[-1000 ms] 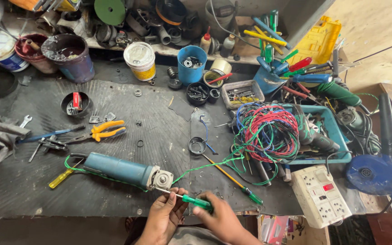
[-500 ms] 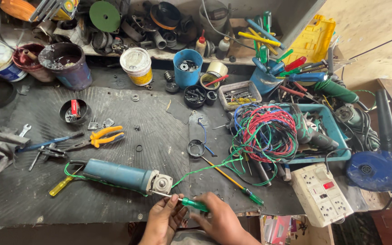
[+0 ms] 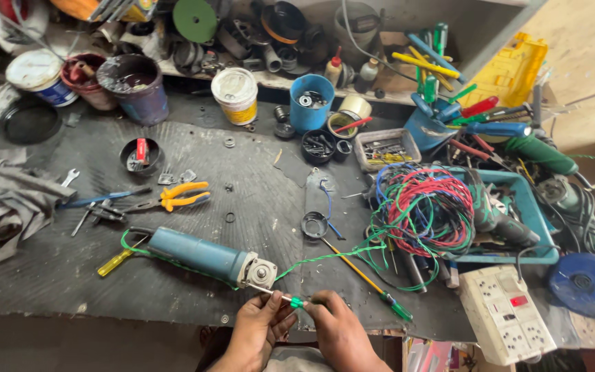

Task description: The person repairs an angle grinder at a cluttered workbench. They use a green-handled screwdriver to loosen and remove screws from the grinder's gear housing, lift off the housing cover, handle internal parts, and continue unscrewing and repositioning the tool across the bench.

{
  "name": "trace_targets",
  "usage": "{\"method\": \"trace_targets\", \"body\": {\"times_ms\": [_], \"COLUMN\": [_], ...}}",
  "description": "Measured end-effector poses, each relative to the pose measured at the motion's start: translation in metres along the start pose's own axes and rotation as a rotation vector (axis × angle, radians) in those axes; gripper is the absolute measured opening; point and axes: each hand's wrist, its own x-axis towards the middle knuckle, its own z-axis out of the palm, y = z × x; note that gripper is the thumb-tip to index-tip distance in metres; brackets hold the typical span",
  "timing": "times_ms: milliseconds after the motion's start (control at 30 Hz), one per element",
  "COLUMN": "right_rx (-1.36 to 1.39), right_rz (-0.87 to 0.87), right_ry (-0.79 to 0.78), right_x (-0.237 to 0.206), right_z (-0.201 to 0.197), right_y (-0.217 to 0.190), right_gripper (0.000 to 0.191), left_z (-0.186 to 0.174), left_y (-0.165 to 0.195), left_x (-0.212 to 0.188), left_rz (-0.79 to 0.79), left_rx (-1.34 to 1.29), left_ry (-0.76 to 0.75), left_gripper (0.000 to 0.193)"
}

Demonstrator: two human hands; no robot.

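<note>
Cluttered workshop counter (image 3: 173, 289), covered by a dark rubber mat, seen from the head camera looking down; a shelf of pots, tins and spare parts runs along the back.

Head view, near edge: the left hand (image 3: 255, 332) and the right hand (image 3: 339, 334) meet just below the mat's front edge. Both hold a small green-handled screwdriver (image 3: 285, 298). The left fingers are pinched on its metal shaft; the right fingers are closed around the green handle. The tool's long axis runs from lower right to upper left, tip pointing at the metal head of the blue angle grinder (image 3: 204, 256). The tip appears to touch the head or sit just short of it; contact cannot be confirmed.

The grinder lies on its side on the mat, body running up and left from the hands, head end nearest them. The left hand is the closer of the two to that head.

A twisted green wire (image 3: 325, 256) passes from the grinder head rightward to a tangle of red, green and blue wires (image 3: 425, 210) in a blue tray (image 3: 531, 207).

Other items: orange-handled pliers (image 3: 180, 195) well apart at upper left, a long yellow-shafted screwdriver (image 3: 363, 275) just right of the hands, a white socket board (image 3: 504, 313) at lower right.
</note>
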Motion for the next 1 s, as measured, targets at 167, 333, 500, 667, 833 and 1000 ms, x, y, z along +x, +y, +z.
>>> {"method": "trace_targets", "body": {"times_ms": [167,333,500,667,833,1000], "right_rx": [0.295,0.515,0.182,0.121,0.118,0.128], "right_rz": [0.396,0.781,0.138,0.660,0.330,0.366], "right_ry": [-0.010,-0.127,0.038,-0.224,-0.158,-0.093], "right_x": [-0.001,0.001,0.006,0.011,0.008,0.014], "right_z": [0.005,0.015,0.014,0.018,0.026,0.031], "right_y": [0.008,0.015,0.006,0.013,0.021,0.001], "right_gripper": [0.051,0.024,0.034,0.062,0.032,0.032], "left_z": [0.002,0.007,0.006,0.000,-0.007,0.001], "left_y": [0.004,0.018,0.020,0.026,0.064,0.112], "left_x": [-0.005,-0.015,-0.012,-0.011,-0.039,-0.080], "left_rz": [0.006,-0.049,-0.033,-0.073,0.046,1.181], "left_rx": [-0.051,-0.087,-0.014,-0.054,0.539,1.676], "left_ry": [-0.001,-0.068,0.019,-0.045,0.153,0.202], "left_gripper": [0.030,0.033,0.028,0.031,0.031,0.028]}}
